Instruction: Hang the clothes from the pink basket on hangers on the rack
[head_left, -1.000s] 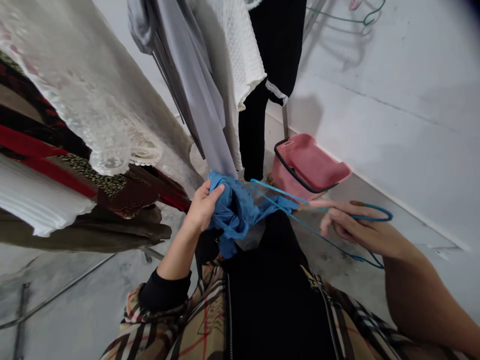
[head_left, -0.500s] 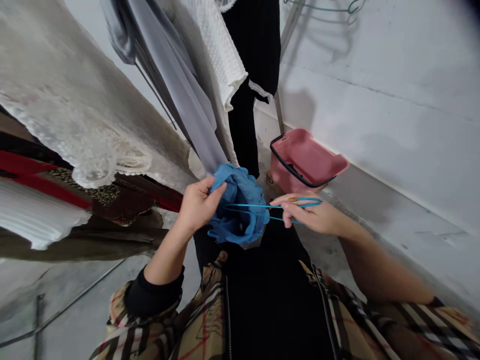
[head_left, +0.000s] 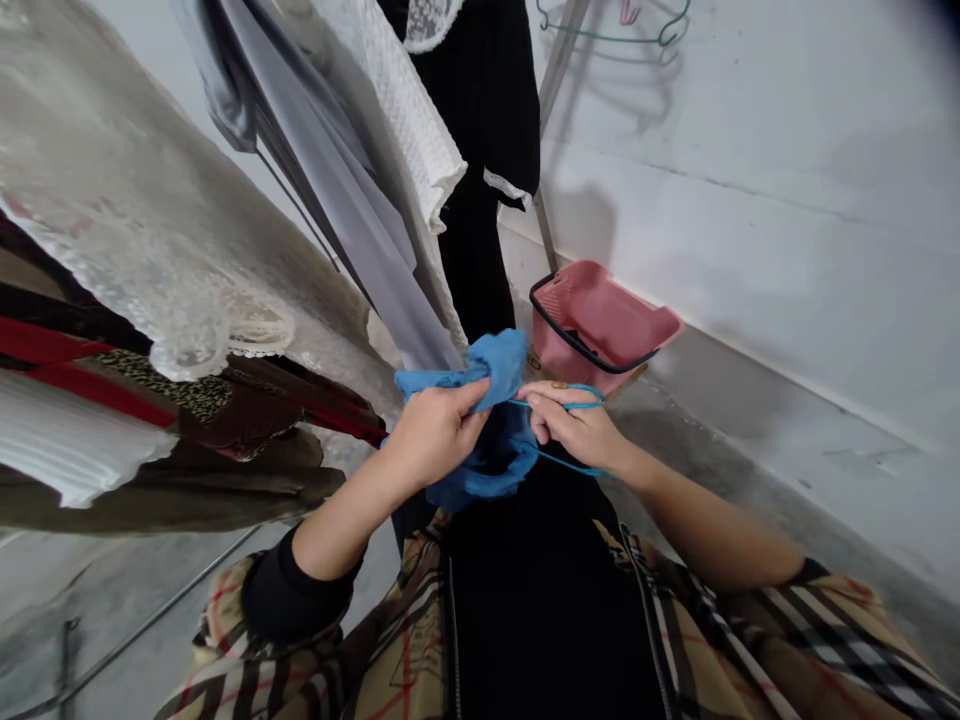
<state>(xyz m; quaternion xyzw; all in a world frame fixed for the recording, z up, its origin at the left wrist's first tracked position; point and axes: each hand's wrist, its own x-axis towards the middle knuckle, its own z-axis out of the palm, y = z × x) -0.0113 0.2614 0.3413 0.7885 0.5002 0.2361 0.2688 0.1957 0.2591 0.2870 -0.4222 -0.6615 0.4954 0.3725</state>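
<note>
The grip of the left hand (head_left: 435, 435) is closed on a bunched blue garment (head_left: 491, 370), held in front of the person's black top (head_left: 540, 600). The grip of the right hand (head_left: 574, 425) pinches a thin teal hanger (head_left: 589, 392), its wire running into the cloth. Beyond them, a pink plastic basket (head_left: 600, 320) sits on the floor (head_left: 675, 440) against a white wall (head_left: 750, 180), beside a hanging black garment (head_left: 476, 110).

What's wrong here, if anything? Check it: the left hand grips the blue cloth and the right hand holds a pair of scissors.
Wrong on one point: the right hand holds a thin blue hanger, not scissors, as the head view shows. The left hand does grip the blue cloth.
</note>
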